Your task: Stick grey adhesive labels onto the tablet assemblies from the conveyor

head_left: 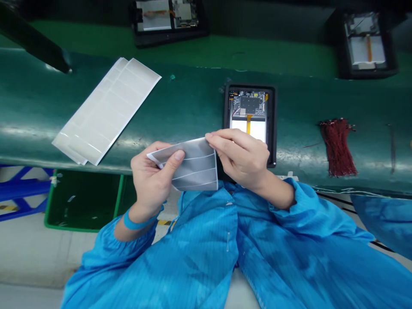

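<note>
Both my hands hold a grey sheet of cut adhesive strips [193,165] just above the near edge of the green belt. My left hand [151,180] grips its left end, thumb pressed on top near a lifted white corner. My right hand [240,156] pinches the sheet's upper right edge with closed fingers. Right behind my right hand lies an open tablet in a black frame [250,111], its circuit board, orange flex cable and white battery showing. I wear blue sleeves and a blue wrist strap on the left arm.
A stack of grey strip sheets [106,109] lies on the belt [193,103] at left. A bundle of red wires [337,148] lies at right. Two more open tablets [169,19] [367,43] sit further back. A green bin [83,199] stands below the belt.
</note>
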`<move>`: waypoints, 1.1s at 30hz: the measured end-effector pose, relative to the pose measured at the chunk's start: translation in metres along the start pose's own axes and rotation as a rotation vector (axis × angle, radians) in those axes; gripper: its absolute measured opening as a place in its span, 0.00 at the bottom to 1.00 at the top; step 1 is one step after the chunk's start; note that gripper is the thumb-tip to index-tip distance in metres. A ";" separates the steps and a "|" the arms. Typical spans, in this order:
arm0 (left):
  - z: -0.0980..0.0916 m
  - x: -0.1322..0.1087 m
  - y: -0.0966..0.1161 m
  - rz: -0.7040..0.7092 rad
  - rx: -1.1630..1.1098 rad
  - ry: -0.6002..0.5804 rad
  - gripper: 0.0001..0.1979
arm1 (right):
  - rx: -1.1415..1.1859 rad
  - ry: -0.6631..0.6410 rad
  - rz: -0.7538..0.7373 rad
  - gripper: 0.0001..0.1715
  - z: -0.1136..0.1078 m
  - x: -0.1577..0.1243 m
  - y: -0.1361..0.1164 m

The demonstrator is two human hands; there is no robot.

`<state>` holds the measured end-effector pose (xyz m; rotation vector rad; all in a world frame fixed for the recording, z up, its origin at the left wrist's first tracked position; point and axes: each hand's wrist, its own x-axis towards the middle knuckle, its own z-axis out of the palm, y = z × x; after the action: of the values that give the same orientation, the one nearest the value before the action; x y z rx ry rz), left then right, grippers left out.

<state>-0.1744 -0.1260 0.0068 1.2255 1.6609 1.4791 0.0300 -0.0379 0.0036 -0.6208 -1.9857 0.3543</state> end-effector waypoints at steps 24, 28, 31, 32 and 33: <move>0.002 0.003 -0.005 0.025 0.017 -0.002 0.08 | 0.119 -0.138 0.238 0.12 -0.007 0.013 0.000; 0.003 0.002 -0.003 0.021 0.047 0.000 0.09 | 0.003 -0.099 0.130 0.15 -0.004 0.005 0.002; 0.003 0.002 -0.003 0.007 0.074 -0.012 0.11 | -0.066 -0.046 0.043 0.16 0.002 -0.006 0.006; 0.003 0.002 -0.003 0.008 0.076 -0.015 0.12 | -0.081 -0.030 0.027 0.16 0.004 -0.009 0.007; 0.003 0.002 -0.004 0.008 0.074 -0.018 0.12 | -0.091 -0.018 0.020 0.16 0.005 -0.010 0.008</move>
<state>-0.1731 -0.1230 0.0029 1.2823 1.7147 1.4186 0.0318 -0.0371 -0.0103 -0.6973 -2.0226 0.2835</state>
